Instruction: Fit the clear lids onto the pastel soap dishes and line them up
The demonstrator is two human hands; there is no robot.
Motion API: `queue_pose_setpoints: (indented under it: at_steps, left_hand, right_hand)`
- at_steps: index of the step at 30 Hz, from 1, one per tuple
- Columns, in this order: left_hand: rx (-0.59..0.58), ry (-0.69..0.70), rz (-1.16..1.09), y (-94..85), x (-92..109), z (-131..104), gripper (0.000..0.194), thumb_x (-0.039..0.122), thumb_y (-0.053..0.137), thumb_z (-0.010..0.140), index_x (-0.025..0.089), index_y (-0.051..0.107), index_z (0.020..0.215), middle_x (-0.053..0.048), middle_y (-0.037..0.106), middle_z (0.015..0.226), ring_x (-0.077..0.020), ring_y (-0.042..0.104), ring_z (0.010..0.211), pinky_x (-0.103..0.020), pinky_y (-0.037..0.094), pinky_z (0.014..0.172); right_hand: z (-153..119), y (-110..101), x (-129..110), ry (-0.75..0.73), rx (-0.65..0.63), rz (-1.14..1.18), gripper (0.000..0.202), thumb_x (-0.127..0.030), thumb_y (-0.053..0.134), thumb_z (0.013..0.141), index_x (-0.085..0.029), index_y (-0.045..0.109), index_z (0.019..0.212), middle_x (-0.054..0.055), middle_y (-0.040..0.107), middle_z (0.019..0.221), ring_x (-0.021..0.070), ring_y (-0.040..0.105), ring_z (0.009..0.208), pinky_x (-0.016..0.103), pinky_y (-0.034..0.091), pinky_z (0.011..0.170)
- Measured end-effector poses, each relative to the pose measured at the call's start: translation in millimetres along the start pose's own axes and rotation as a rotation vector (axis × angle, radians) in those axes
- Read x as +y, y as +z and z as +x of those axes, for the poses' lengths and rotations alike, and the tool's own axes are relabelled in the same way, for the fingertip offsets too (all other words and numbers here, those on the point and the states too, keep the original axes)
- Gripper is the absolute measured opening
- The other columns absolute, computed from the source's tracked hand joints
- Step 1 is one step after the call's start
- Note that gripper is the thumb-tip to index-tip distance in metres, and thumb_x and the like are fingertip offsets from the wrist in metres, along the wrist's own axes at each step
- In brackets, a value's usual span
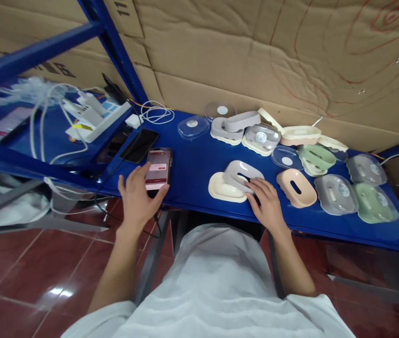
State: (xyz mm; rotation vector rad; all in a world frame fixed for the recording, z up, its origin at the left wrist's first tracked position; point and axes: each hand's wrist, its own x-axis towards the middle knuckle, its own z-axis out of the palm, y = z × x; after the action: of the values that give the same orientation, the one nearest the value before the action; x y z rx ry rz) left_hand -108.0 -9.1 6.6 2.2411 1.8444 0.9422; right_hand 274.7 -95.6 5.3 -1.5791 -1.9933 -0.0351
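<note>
My left hand (138,195) lies over the lower part of a lit phone (158,162), its fingers spread and thumb at the phone's lower right corner. My right hand (267,204) has its fingers over the near right rim of a grey slotted soap dish tray (236,170), with the thumb by the outer edge. This tray leans on a cream oval soap dish base (222,188) to its left. To the right of my right hand sits a peach soap dish (297,188) with a slot in its floor.
Grey and green soap dishes with clear covers (336,193) stand at the right. More dish parts (299,134) and clear lids (192,126) line the back. A dark phone (139,144), white cables and a power strip (102,122) lie left, beside a blue metal frame (115,51).
</note>
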Motion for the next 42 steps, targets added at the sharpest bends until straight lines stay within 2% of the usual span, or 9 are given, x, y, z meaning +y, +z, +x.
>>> queue_pose_setpoints:
  at_steps: [7, 11, 15, 18, 22, 26, 30, 35, 42]
  left_hand:
    - [-0.051, -0.046, -0.052, 2.2, -5, 5, 0.075, 0.058, 0.057, 0.100, 0.026, 0.034, 0.164, -0.014, 0.066, 0.149, -0.0376, 0.046, 0.152, -0.070, 0.005, 0.130]
    - [-0.012, -0.030, -0.047, -2.4, 1, 7, 0.075, 0.059, 0.057, 0.100, 0.025, 0.035, 0.163, -0.015, 0.060, 0.156, -0.0386, 0.045, 0.152, -0.068, 0.005, 0.131]
    - [0.024, 0.118, -0.073, 3.0, 30, -3, 0.071, 0.058, 0.060, 0.099, 0.023, 0.044, 0.158, -0.016, 0.060, 0.154, -0.0383, 0.050, 0.149, -0.065, 0.012, 0.131]
    - [-0.083, 0.286, -0.124, 20.0, 64, -14, 0.067, 0.052, 0.063, 0.100, 0.025, 0.044, 0.158, -0.013, 0.062, 0.154, -0.0344, 0.054, 0.146, -0.061, 0.016, 0.132]
    - [-0.239, 0.491, -0.208, 47.0, 97, -16, 0.062, 0.039, 0.058, 0.105, 0.026, 0.039, 0.163, -0.015, 0.039, 0.172, -0.0325, 0.040, 0.159, -0.056, 0.028, 0.131]
    - [-0.311, 0.531, -0.270, 62.0, 102, -7, 0.065, 0.033, 0.056, 0.107, 0.027, 0.032, 0.167, -0.014, 0.026, 0.178, -0.0346, 0.028, 0.164, -0.057, 0.037, 0.128]
    - [-0.266, 0.542, -0.372, 66.1, 94, -4, 0.053, 0.027, 0.057, 0.107, 0.028, 0.046, 0.159, -0.013, 0.038, 0.172, -0.0312, 0.035, 0.162, -0.057, 0.041, 0.127]
    - [-0.176, 0.530, -0.428, 69.3, 88, -7, 0.022, 0.027, 0.065, 0.103, 0.022, 0.066, 0.125, -0.014, 0.054, 0.160, -0.0310, 0.042, 0.157, -0.056, 0.046, 0.125]
    - [-0.201, 0.544, -0.410, 70.6, 89, -8, 0.021, 0.028, 0.074, 0.098, 0.022, 0.069, 0.118, -0.010, 0.070, 0.139, -0.0317, 0.054, 0.145, -0.056, 0.053, 0.118]
  right_hand:
    - [0, 0, 0, 0.008, -0.013, -0.005, 0.039, -0.036, 0.052, 0.109, -0.027, 0.064, 0.145, 0.009, 0.069, 0.144, 0.0301, 0.057, 0.141, 0.053, 0.046, 0.120]
    - [1, -1, 0, -0.007, -0.008, -0.007, 0.038, -0.034, 0.054, 0.109, -0.026, 0.064, 0.144, 0.009, 0.069, 0.143, 0.0294, 0.057, 0.141, 0.051, 0.046, 0.120]
    - [1, 0, 0, -0.013, -0.007, -0.009, 0.038, -0.034, 0.054, 0.109, -0.026, 0.063, 0.145, 0.009, 0.069, 0.143, 0.0296, 0.058, 0.140, 0.051, 0.047, 0.119]
    - [0, 0, 1, -0.022, 0.006, -0.005, 0.037, -0.033, 0.056, 0.108, -0.026, 0.064, 0.144, 0.009, 0.069, 0.143, 0.0300, 0.058, 0.140, 0.052, 0.047, 0.118]
    - [0, -1, 1, -0.028, 0.028, 0.009, 0.037, -0.030, 0.058, 0.108, -0.025, 0.064, 0.144, 0.010, 0.069, 0.143, 0.0300, 0.059, 0.139, 0.052, 0.048, 0.117]
    - [1, -3, -3, -0.063, 0.009, 0.031, 0.038, -0.028, 0.058, 0.108, -0.026, 0.062, 0.145, 0.009, 0.070, 0.142, 0.0297, 0.059, 0.140, 0.053, 0.048, 0.117]
    - [2, -2, -6, -0.141, -0.083, 0.031, 0.040, -0.030, 0.059, 0.108, -0.027, 0.061, 0.147, 0.008, 0.069, 0.144, 0.0295, 0.057, 0.142, 0.053, 0.048, 0.118]
    - [3, 4, -13, -0.200, -0.154, 0.065, 0.041, -0.028, 0.057, 0.108, -0.028, 0.060, 0.149, 0.008, 0.065, 0.150, 0.0286, 0.052, 0.149, 0.054, 0.046, 0.124]
    - [0, -15, 9, -0.144, -0.099, -0.037, 0.042, -0.035, 0.057, 0.108, -0.031, 0.060, 0.150, 0.008, 0.054, 0.162, 0.0308, 0.044, 0.155, 0.060, 0.036, 0.128]
